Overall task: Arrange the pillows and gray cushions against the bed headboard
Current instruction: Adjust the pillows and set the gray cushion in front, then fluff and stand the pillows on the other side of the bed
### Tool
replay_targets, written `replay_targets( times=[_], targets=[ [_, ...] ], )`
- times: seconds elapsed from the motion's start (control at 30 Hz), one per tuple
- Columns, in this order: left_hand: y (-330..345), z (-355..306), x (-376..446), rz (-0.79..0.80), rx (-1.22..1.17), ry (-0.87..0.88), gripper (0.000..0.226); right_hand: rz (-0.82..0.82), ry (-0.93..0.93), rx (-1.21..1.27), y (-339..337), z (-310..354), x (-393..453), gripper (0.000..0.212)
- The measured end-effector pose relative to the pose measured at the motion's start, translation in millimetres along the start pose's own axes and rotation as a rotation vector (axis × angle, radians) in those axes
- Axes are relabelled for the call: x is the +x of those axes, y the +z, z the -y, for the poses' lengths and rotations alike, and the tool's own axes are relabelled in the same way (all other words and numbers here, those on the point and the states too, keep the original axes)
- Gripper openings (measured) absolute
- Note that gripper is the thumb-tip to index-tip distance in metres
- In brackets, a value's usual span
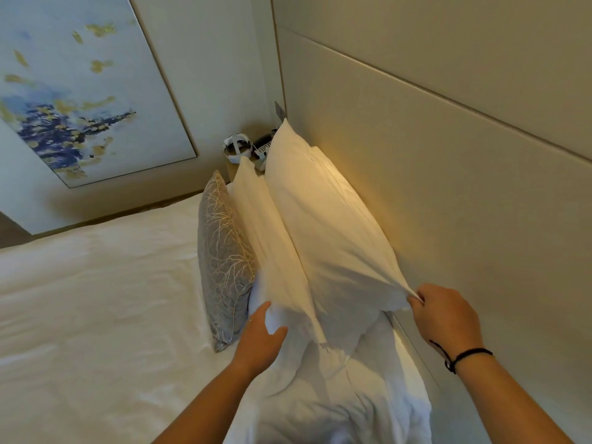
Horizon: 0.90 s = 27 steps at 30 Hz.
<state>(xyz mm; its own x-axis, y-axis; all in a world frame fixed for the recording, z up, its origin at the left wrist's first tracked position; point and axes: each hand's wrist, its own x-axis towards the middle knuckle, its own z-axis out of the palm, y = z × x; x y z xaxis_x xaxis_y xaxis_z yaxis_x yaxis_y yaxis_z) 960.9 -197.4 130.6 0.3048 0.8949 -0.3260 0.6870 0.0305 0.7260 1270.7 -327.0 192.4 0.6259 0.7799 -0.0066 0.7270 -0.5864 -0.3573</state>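
The rear pillow (pixel 333 232) is leant on the headboard (pixel 448 193), long axis running away from the hands; its near corner is pinched by the right hand (pixel 445 315). The front pillow (pixel 272 251), just left, is gripped at its near end by the left hand (pixel 259 338).

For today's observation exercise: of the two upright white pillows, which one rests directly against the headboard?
The taller back pillow, whose corner the right hand pinches, touches the headboard. The thinner front pillow leans on it, beside the gray cushion.
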Motion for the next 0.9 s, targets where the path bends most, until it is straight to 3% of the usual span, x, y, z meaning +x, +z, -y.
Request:
replay_targets(
  times=[0.17,0.27,0.4,0.47,0.7,0.9],
  targets=[
    [14.9,-20.4,-10.5,0.057,0.069,0.115,0.035,-0.082,0.15,0.325,7.1,-5.4,-37.7,0.011],
    [24.7,-34.5,-12.6,0.134,0.04,0.196,0.012,-0.014,0.291,0.588,23.8,-14.3,-72.3,0.02],
    [45.4,-39.5,-12.1,0.289,0.079,0.301,0.022,0.242,0.445,0.58,51.7,-36.0,-127.5,0.028],
    [60.3,-41.3,-11.8,0.378,0.128,0.366,0.022,0.257,0.55,0.578,58.5,-47.5,-160.5,0.03],
    [136.8,-43.8,-34.8,0.878,0.276,0.591,0.017,0.059,1.096,0.558,48.6,-58.9,-323.3,0.029],
    [193.5,-25.6,-117.4,1.264,0.439,0.8,0.015,-0.097,1.513,0.576,55.6,10.6,-491.7,0.019]
  ],
)
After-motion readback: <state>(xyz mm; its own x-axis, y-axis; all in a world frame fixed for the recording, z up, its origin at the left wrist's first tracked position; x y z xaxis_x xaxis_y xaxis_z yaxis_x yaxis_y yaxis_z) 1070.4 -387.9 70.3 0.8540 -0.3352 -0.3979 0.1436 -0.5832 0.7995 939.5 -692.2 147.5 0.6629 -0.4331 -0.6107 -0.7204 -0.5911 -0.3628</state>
